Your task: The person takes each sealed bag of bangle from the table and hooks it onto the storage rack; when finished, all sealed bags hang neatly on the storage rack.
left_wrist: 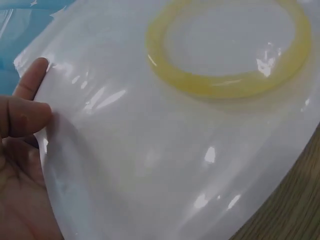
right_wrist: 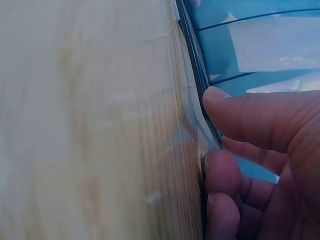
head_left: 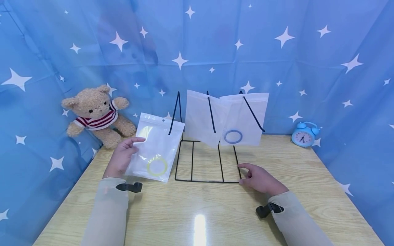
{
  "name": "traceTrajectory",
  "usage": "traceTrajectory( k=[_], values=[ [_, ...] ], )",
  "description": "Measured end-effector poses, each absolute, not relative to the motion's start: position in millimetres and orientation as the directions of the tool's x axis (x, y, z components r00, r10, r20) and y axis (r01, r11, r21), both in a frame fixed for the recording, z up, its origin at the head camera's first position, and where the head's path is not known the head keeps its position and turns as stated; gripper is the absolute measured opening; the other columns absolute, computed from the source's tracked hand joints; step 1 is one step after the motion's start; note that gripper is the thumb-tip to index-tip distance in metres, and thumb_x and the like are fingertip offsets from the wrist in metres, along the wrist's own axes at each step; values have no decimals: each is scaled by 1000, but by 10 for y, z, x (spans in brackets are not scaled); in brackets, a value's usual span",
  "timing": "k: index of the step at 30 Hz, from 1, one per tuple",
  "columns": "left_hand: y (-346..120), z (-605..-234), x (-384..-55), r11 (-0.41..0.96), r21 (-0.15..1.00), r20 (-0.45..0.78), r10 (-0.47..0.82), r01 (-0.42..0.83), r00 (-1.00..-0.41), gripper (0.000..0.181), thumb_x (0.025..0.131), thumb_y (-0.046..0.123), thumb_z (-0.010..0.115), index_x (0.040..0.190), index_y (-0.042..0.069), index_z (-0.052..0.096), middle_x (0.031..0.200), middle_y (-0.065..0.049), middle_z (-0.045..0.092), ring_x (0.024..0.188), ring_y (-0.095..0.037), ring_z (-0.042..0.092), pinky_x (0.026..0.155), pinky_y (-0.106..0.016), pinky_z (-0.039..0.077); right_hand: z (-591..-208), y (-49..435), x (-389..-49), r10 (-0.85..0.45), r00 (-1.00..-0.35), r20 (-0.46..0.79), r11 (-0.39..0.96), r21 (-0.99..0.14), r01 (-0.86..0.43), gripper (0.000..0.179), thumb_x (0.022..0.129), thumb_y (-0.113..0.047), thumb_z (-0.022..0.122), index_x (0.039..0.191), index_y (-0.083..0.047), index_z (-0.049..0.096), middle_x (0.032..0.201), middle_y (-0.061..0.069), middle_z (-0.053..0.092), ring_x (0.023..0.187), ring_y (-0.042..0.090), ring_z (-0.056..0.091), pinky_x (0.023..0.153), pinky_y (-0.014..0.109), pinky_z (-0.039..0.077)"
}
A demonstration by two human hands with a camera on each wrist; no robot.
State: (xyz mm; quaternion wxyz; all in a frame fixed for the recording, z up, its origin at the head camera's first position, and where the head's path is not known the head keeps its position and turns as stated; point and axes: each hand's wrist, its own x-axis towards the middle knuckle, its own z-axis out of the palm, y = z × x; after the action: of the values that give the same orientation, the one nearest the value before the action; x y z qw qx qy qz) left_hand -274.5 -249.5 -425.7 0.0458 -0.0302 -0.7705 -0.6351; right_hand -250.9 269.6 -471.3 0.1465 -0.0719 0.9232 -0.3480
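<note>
My left hand (head_left: 123, 155) pinches the left edge of a white zip bag (head_left: 147, 136) between thumb and fingers. A yellow ring (head_left: 157, 166), like a bangle, shows through its clear front. The bag is tilted, and its upper right corner lies behind the left prong of a black wire rack (head_left: 207, 181); its small punched hole (head_left: 163, 120) sits left of that prong. My right hand (head_left: 260, 177) holds the rack's base at its right front corner, thumb and fingers at the wire (right_wrist: 192, 55). Two more bags hang on the middle and right prongs, the right one (head_left: 253, 116) showing a blue ring (head_left: 233, 136).
The rack stands on a wood-grain table (head_left: 166, 212). A teddy bear (head_left: 95, 111) in a striped shirt leans at the back left. At the back right stands a blue alarm clock (head_left: 304, 135). A blue star-patterned curtain (head_left: 215, 41) surrounds the table's back and sides.
</note>
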Motion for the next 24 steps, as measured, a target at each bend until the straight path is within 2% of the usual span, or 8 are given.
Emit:
traceTrajectory(
  k=[4,8,12,17,24],
  values=[
    [-2489,-4250,-2729,115,984,142,-19,139,-990,41,98,-10,49,124,9,75,139,12,60,130,-12,42,107,-30,34,-4713,2696,-2515,-233,-947,-220,748,-663,-31,66,94,-19,81,154,-12,53,86,8,57,71,23,53,58,36,45],
    [-2482,-4261,-2722,60,979,196,-8,195,-981,48,95,-14,49,109,21,80,125,20,64,118,-10,45,96,-24,38,-4715,2701,-2515,-242,-946,-214,749,-662,-42,66,95,-20,80,154,-11,53,87,8,56,71,23,52,59,35,45],
    [-2473,-4271,-2718,31,969,245,28,246,-969,50,94,-16,48,105,21,80,124,19,64,115,-12,45,92,-23,40,-4715,2702,-2508,-242,-947,-213,751,-658,-44,66,95,-20,80,154,-11,53,87,8,56,72,23,52,59,35,45],
    [-2462,-4263,-2710,-1,960,280,81,280,-957,52,93,-17,47,102,21,81,122,17,65,118,-11,48,93,-23,41,-4716,2696,-2496,-232,-949,-214,752,-658,-35,66,95,-19,80,154,-12,53,88,8,56,72,23,52,59,36,45],
    [-2438,-4236,-2723,-129,938,342,179,322,-923,59,93,-20,41,98,24,81,109,11,73,98,-9,66,85,-22,54,-4711,2702,-2494,-246,-948,-203,750,-660,-53,66,95,-20,80,154,-11,53,86,7,56,71,22,52,59,35,44]
  ],
)
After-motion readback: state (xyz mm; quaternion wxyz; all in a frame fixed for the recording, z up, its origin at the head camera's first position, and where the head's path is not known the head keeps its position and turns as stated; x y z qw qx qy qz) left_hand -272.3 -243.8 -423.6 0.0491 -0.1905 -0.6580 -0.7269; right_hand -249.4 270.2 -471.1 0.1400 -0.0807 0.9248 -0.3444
